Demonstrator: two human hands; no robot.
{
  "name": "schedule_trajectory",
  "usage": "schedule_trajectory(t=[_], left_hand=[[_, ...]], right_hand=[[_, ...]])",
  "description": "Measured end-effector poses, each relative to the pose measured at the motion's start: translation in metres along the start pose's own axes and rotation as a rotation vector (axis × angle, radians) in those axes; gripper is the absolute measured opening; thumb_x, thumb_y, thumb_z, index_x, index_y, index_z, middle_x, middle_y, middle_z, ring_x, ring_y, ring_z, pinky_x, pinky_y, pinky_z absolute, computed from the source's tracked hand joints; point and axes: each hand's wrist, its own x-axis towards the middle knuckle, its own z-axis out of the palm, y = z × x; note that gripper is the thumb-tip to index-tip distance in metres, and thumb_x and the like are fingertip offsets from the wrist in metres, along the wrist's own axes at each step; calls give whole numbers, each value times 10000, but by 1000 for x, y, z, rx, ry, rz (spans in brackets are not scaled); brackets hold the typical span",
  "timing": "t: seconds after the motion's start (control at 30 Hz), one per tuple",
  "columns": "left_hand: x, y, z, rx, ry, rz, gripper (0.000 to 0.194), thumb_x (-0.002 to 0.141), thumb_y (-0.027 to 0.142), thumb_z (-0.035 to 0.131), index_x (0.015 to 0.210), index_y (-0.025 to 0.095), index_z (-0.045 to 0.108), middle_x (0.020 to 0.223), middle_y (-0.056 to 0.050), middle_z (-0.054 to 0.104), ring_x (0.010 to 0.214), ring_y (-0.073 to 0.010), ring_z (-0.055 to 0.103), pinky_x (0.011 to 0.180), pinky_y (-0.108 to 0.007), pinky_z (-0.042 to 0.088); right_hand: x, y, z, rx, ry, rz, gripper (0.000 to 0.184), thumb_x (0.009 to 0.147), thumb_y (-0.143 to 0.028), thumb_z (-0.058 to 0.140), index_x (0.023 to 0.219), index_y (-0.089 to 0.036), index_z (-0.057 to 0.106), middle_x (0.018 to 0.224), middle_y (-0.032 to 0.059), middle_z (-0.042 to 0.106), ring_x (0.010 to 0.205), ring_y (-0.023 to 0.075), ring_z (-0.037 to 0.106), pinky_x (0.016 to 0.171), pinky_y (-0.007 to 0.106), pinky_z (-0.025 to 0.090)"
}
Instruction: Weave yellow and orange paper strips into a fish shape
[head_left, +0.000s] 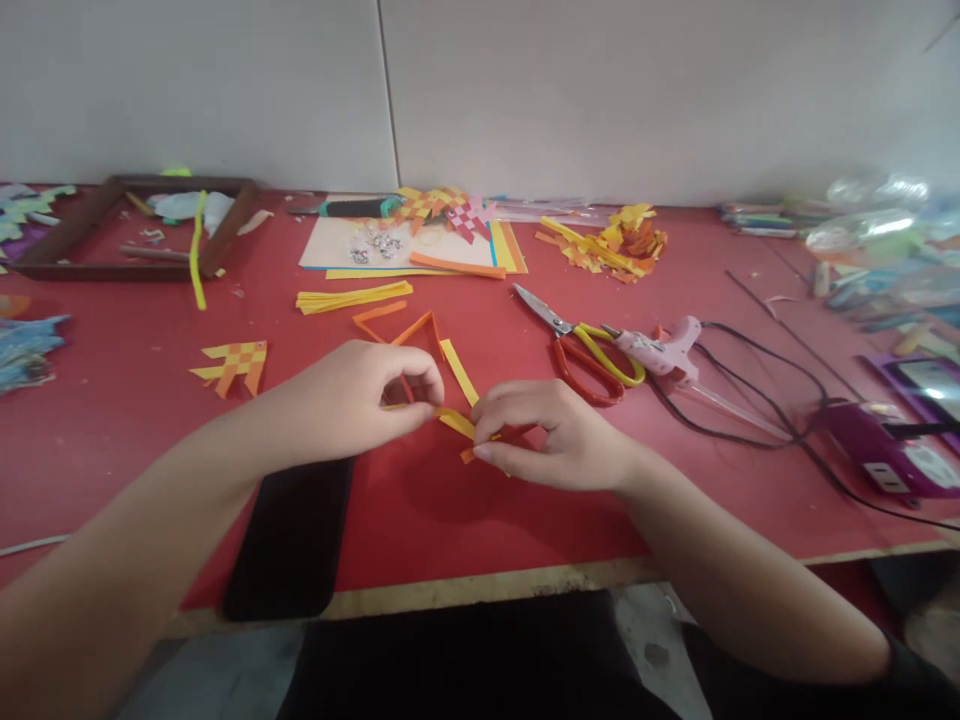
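Note:
Between my two hands, just above the red table, are yellow and orange paper strips [456, 422]. My left hand [375, 395] pinches a yellow strip between thumb and fingertips. On the other side, my right hand [544, 430] closes on the same group of strips, its fingers hiding part of them. Folded orange strips [416, 328] rise behind my left hand, and a yellow strip [460, 372] slants down toward my right fingers. A woven paper fish [236, 365] in yellow and orange lies left of my left forearm.
A black phone [292, 540] lies by the front edge. Scissors [577, 350] and a pink glue gun [664, 352] with its cord are at right. Behind are stacked yellow strips [352, 297], paper sheets [319, 245], orange scraps [630, 245] and a brown frame [105, 270].

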Motion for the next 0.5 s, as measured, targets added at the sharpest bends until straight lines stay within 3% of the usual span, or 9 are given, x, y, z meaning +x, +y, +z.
schedule_trajectory(t=[0.13, 0.27, 0.37, 0.5], left_hand=[[2, -1, 8, -252, 151, -73, 179, 780, 279, 680, 953, 235, 661, 958, -23, 718, 865, -207, 695, 736, -306, 552], [5, -7, 25, -775, 281, -177, 467, 754, 330, 774, 1167, 227, 584, 830, -4, 690, 718, -156, 692, 700, -294, 588], [9, -13, 39, -1106, 344, -260, 427, 699, 294, 832, 1054, 199, 614, 772, 33, 654, 678, -105, 658, 689, -234, 587], [10, -18, 49, -1156, 428, -208, 281, 703, 275, 840, 898, 180, 662, 840, 25, 664, 749, -92, 646, 695, -193, 582]], right_hand=[[0, -1, 3, -34, 111, 72, 97, 866, -176, 617, 825, -159, 703, 832, 47, 721, 749, 130, 657, 715, 257, 529], [0, 0, 5, 53, 237, 96, 84, 850, -185, 648, 814, -161, 719, 836, 43, 735, 732, 120, 675, 692, 226, 543], [0, 3, 7, 75, 301, 156, 81, 844, -213, 669, 812, -167, 727, 846, 49, 740, 732, 129, 681, 688, 233, 551], [3, 4, 9, 81, 331, 206, 82, 835, -222, 678, 797, -171, 731, 833, 48, 744, 727, 139, 688, 687, 246, 556]])
